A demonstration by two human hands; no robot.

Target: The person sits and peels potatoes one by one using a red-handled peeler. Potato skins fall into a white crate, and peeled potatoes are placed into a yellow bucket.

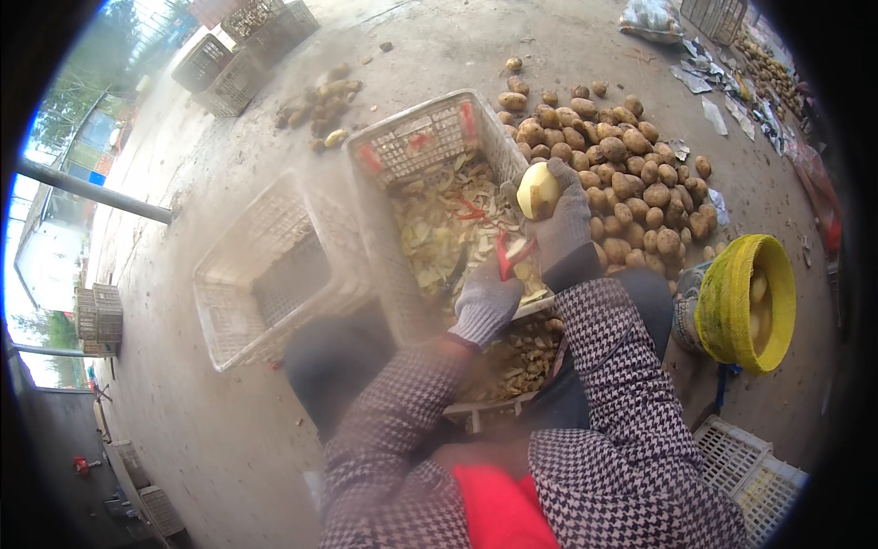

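My right hand [568,218], in a grey knit glove, grips a potato [537,189] that is mostly pale and peeled, with a brown patch of skin low on it. Just below and to its left, my left hand [488,302], also gloved, is closed around a red-handled peeler [507,257]. The peeler and potato are apart. Under both hands stands a white plastic crate [376,233] holding potato peelings [432,237]. Another red object [470,210] lies among those peelings. More peelings [525,364] fill a container between my knees.
Unpeeled potatoes [634,185] are heaped on the concrete floor ahead right. A yellow-rimmed bucket [713,316] with potatoes stands at my right. A second white crate [230,288] sits left; a smaller potato pile [322,103] lies beyond. Stacked crates [230,79] stand far left. Haze blurs the left-centre.
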